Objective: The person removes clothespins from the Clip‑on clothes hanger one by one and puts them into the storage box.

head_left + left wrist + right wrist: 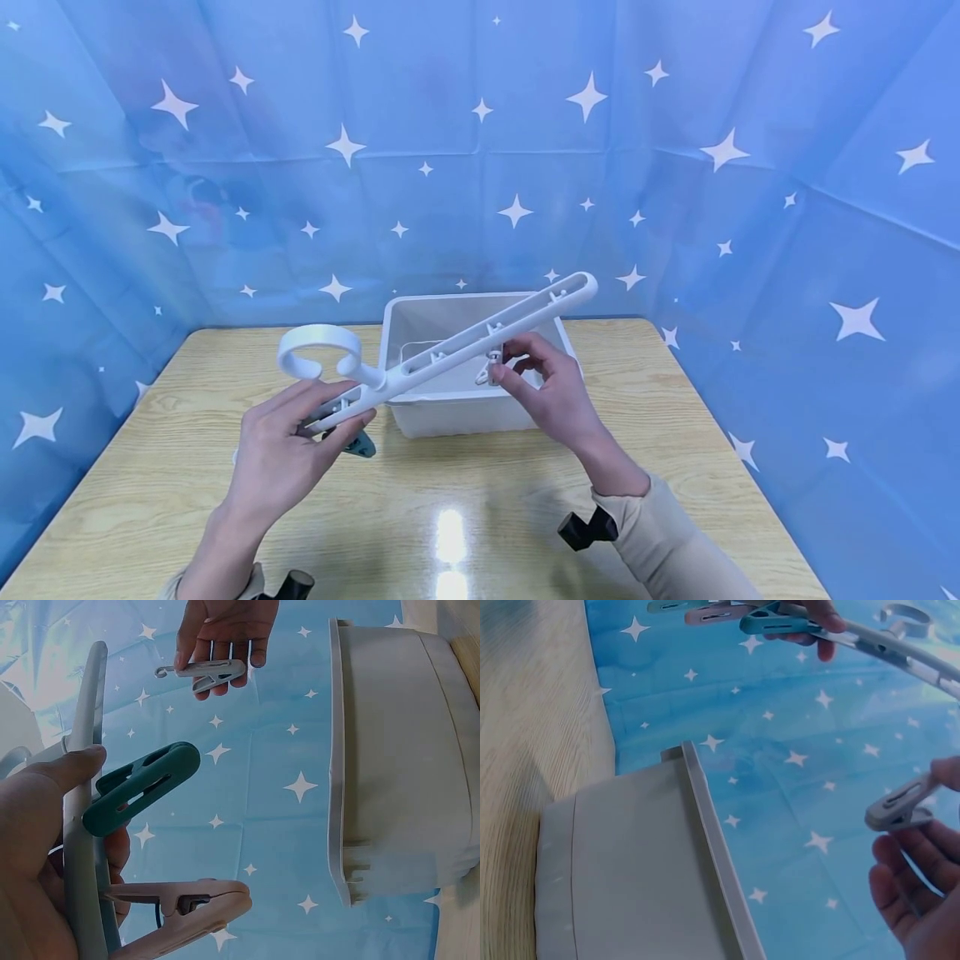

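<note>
While left hand [291, 454] is gripping: slotted hanger [453, 362] by one end, apparently steadying it above tabletop [675, 433].
Right hand [551, 387]: fingers are pinching gray clip [889, 813], apart from hanger.
Bin [457, 418]: is standing toward tabletop's far edge.

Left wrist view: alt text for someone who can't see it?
A left hand grips a pale bar with a teal clip and a pink clip on it. Beyond, the right hand holds a grey clip; a pale bin shows at the picture's right.
</note>
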Demonstrator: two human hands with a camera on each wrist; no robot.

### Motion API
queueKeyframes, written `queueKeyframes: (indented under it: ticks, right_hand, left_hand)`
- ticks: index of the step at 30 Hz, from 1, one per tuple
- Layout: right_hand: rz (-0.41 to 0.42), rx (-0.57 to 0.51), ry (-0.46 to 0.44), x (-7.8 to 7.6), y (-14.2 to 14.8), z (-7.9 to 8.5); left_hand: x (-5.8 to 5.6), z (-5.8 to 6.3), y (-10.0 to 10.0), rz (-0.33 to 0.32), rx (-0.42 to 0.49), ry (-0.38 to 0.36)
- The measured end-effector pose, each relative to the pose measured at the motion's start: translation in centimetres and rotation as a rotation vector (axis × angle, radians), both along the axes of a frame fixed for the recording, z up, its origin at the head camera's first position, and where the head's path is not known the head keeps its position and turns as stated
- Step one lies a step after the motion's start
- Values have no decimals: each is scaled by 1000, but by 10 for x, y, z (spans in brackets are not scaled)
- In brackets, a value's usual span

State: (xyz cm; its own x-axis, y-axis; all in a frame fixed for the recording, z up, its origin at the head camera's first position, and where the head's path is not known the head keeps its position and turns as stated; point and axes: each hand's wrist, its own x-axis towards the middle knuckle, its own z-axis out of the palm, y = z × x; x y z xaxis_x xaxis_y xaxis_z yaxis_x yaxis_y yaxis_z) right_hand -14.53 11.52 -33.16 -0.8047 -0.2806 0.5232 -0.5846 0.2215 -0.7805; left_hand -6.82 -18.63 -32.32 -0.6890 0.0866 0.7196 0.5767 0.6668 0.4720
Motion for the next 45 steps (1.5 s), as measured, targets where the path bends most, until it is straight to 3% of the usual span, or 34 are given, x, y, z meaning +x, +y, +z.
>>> queueKeyframes:
  ticks: [22,45]
  right_hand:
    - [-92,68,-97,-20,4,-5]
    - [-122,107,-153,-24,6,-9]
  left_hand:
    - [0,-1,0,5,1,25]
    - [2,0,0,28,-16,3]
